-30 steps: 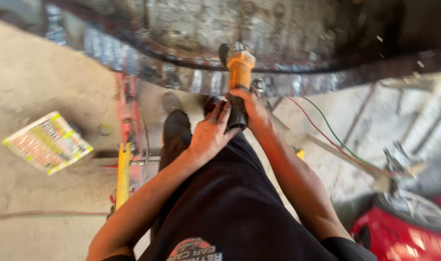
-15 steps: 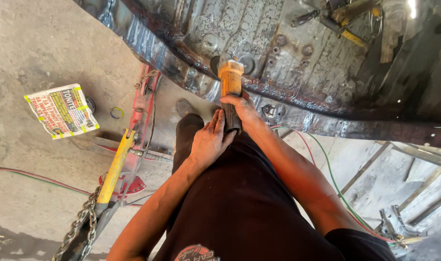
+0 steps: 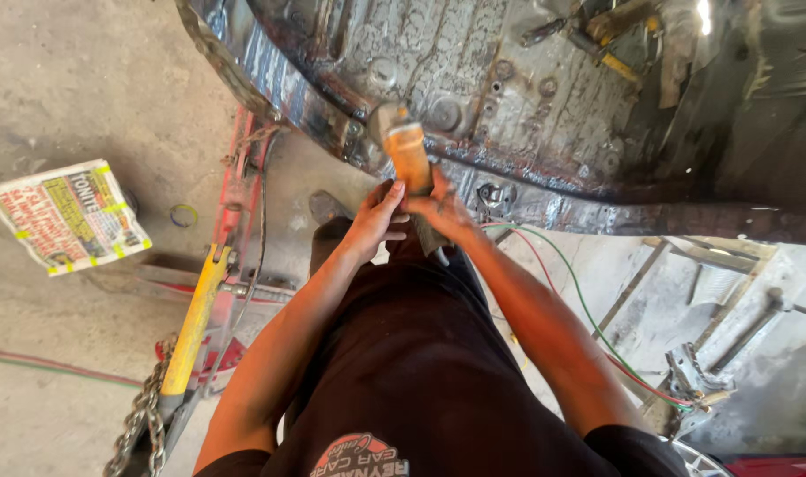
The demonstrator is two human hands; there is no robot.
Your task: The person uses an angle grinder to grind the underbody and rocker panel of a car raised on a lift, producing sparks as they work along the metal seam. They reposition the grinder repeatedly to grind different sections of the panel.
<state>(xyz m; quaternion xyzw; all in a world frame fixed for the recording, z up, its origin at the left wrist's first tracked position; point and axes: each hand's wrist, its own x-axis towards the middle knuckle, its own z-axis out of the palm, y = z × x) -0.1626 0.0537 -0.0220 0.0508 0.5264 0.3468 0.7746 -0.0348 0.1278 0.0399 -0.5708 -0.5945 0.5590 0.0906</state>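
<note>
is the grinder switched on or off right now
Cannot tell. Both the left hand and right hand grip the orange grinder, its head against the dark metal panel, but no sparks show and the disc is hidden.

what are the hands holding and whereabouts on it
Both hands, left and right, grip an orange angle grinder by the rear of its body, its head against the rusty car underbody.
</note>
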